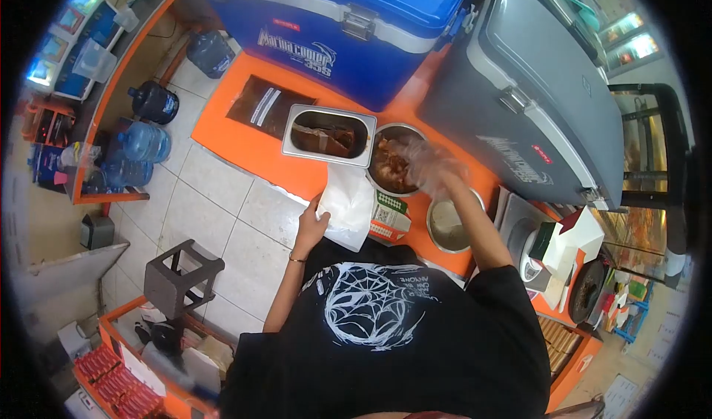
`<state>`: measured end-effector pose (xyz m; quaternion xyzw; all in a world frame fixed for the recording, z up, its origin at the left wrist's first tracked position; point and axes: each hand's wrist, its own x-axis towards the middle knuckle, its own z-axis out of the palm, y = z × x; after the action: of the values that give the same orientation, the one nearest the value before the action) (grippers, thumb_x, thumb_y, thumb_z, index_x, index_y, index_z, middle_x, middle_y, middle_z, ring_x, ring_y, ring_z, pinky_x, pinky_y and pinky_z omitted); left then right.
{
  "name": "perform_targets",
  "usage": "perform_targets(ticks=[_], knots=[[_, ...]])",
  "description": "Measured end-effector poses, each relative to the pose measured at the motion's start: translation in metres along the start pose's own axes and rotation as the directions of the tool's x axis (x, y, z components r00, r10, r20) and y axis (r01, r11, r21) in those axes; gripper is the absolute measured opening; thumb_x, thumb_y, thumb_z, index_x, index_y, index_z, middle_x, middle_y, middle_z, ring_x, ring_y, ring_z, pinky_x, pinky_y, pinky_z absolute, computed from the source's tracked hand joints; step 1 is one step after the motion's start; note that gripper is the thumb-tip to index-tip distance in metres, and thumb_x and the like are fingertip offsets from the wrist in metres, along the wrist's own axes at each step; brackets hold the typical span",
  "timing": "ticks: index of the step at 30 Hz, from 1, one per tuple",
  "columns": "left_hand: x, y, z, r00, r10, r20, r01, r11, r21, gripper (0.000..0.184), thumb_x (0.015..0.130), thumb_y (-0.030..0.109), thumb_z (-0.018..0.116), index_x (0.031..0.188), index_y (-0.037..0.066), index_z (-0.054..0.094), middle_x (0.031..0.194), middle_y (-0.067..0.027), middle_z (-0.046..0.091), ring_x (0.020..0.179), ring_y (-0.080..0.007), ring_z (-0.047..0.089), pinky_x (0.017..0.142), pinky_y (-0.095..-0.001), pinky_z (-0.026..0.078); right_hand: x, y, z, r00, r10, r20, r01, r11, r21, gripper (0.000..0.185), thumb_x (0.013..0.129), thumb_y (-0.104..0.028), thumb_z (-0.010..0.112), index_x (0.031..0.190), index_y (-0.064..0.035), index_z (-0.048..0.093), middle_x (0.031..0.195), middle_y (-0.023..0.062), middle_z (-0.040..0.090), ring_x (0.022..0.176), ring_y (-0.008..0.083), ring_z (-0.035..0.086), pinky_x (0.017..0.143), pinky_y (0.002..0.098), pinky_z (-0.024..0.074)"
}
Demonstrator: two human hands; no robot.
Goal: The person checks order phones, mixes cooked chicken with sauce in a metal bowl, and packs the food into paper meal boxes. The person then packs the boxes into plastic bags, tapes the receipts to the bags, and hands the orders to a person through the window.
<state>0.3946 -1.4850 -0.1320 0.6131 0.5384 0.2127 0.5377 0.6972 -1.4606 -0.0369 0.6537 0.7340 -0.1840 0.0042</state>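
Left hand (311, 225) clutched a white papery sheet (347, 208), near-left of the round steel bowl (405, 128) where saucy brown food (389, 159) sat; over the bowl's right edge, the clear-gloved right hand (437, 168) blurred, grip impossible to tell!

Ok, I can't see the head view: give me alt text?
Right hand, blurred and seemingly gloved, is at a metal bowl of brown food on an orange counter; left hand holds a white sheet or bag. Blue cooler and grey cooler stand beyond.
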Motion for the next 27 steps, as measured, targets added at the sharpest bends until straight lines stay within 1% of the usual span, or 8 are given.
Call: perform_targets(ticks=[6, 8, 11, 15, 18, 22, 25, 27], knots=[[0.002, 0.004, 0.002, 1.0, -0.009, -0.01, 0.01, 0.999, 0.051, 0.053, 0.077, 0.008, 0.054, 0.129, 0.001, 0.044, 0.116, -0.0246, 0.058, 0.109, -0.034, 0.056, 0.092, -0.0357, 0.043, 0.04, -0.012, 0.028, 0.97, 0.116, 0.216, -0.093, 0.989, -0.115, 0.051, 0.072, -0.017, 0.065, 0.121, -0.0187, 0.054, 0.112, 0.0162, 0.053, 0.107, 0.0318, 0.056, 0.082, 0.042, 0.0507], [0.003, -0.002, 0.006, 1.0, -0.002, -0.014, 0.002, 0.999, 0.049, 0.053, 0.077, 0.008, 0.054, 0.129, 0.0, 0.044, 0.115, -0.0249, 0.058, 0.109, -0.0344, 0.056, 0.092, -0.036, 0.043, 0.04, 0.01, 0.032, 0.981, 0.126, 0.146, -0.154, 0.968, 0.197, 0.036, 0.078, -0.018, 0.058, 0.113, -0.0084, 0.057, 0.107, 0.0153, 0.056, 0.102, 0.031, 0.054, 0.094, 0.0382, 0.0424], [0.003, 0.001, 0.005, 0.999, 0.028, -0.02, -0.028, 0.999, 0.015, 0.053, 0.077, 0.008, 0.054, 0.128, -0.001, 0.044, 0.116, -0.0253, 0.057, 0.109, -0.0352, 0.056, 0.092, -0.0365, 0.043, 0.029, 0.03, 0.008, 0.978, 0.111, 0.177, -0.165, 0.93, 0.328, 0.037, 0.079, -0.019, 0.058, 0.115, -0.0093, 0.056, 0.109, 0.0152, 0.055, 0.104, 0.0309, 0.054, 0.093, 0.0379, 0.0432], [0.002, 0.001, 0.002, 1.0, -0.006, -0.019, 0.007, 0.999, 0.037, 0.053, 0.077, 0.008, 0.054, 0.127, -0.002, 0.044, 0.117, -0.0254, 0.057, 0.11, -0.0357, 0.055, 0.093, -0.0367, 0.043, 0.002, 0.001, -0.029, 0.97, 0.028, 0.24, -0.044, 0.997, 0.064, 0.039, 0.08, -0.022, 0.058, 0.117, -0.0104, 0.055, 0.111, 0.0151, 0.054, 0.106, 0.0308, 0.054, 0.093, 0.0376, 0.0442], [0.002, 0.001, 0.003, 1.0, -0.025, -0.007, 0.025, 1.0, 0.007, 0.053, 0.077, 0.009, 0.054, 0.127, -0.002, 0.044, 0.118, -0.0254, 0.056, 0.11, -0.0354, 0.055, 0.093, -0.0363, 0.043, 0.023, -0.003, 0.015, 0.981, -0.058, 0.183, 0.083, 0.988, -0.13, 0.04, 0.081, -0.023, 0.059, 0.119, -0.0113, 0.055, 0.113, 0.015, 0.054, 0.108, 0.0307, 0.053, 0.092, 0.0373, 0.045], [0.001, 0.003, 0.008, 1.0, 0.008, -0.015, -0.008, 1.0, 0.009, 0.053, 0.077, 0.009, 0.054, 0.127, -0.002, 0.044, 0.118, -0.0252, 0.056, 0.111, -0.0353, 0.055, 0.094, -0.0362, 0.042, 0.05, 0.02, 0.051, 0.979, -0.157, 0.133, 0.158, 0.987, 0.007, 0.042, 0.082, -0.025, 0.059, 0.121, -0.0124, 0.054, 0.116, 0.0149, 0.053, 0.11, 0.0306, 0.053, 0.091, 0.037, 0.046], [0.0, 0.004, 0.009, 0.999, 0.032, -0.013, -0.031, 0.999, 0.029, 0.053, 0.077, 0.01, 0.054, 0.128, 0.0, 0.044, 0.118, -0.0244, 0.056, 0.11, -0.0352, 0.055, 0.093, -0.0363, 0.042, 0.036, 0.027, 0.014, 0.974, -0.056, 0.219, 0.011, 0.98, 0.199, 0.041, 0.081, -0.027, 0.059, 0.119, -0.0127, 0.055, 0.114, 0.0157, 0.053, 0.109, 0.031, 0.053, 0.091, 0.0378, 0.0457], [-0.006, 0.004, 0.007, 1.0, -0.003, -0.007, 0.003, 1.0, 0.011, 0.055, 0.077, 0.011, 0.055, 0.129, 0.0, 0.043, 0.119, -0.0237, 0.056, 0.111, -0.0339, 0.055, 0.094, -0.0357, 0.042, 0.018, 0.012, -0.021, 0.962, -0.063, 0.266, 0.026, 0.99, 0.141, 0.04, 0.081, -0.028, 0.058, 0.118, -0.013, 0.056, 0.113, 0.0162, 0.053, 0.109, 0.0313, 0.053, 0.091, 0.0383, 0.0456]])
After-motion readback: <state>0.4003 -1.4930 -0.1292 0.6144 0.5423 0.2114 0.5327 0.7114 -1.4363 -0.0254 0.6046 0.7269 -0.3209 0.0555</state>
